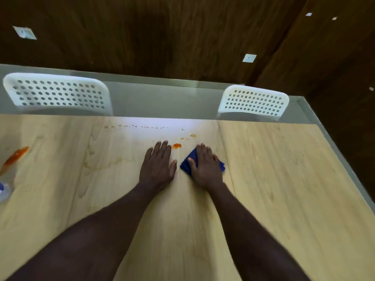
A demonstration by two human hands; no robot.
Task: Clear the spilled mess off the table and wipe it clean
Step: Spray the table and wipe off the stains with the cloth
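Right grip point(205, 167): flat, fingers straight, pressing blue cloth point(185, 166) on counter point(284, 179).
Left grip point(159, 165): flat, empty.
Progress: I judge wiping unfinished; orange blob point(176, 146), far-edge droplets point(138, 126) and left-edge smear point(16, 158) left to clear.

Both bare forearms reach forward from the lower edge of the view, converging toward the middle. The left forearm point(91, 230) runs up from the lower left, the right forearm point(253, 230) from the lower right. The left hand point(157, 167) lies palm down, flat on the table point(284, 179), fingers straight and close together, thumb spread to the right. The right hand point(205, 169) is just beside it, also palm down with straight fingers, pressing flat on a cloth point(187, 165). The two hands do not touch.
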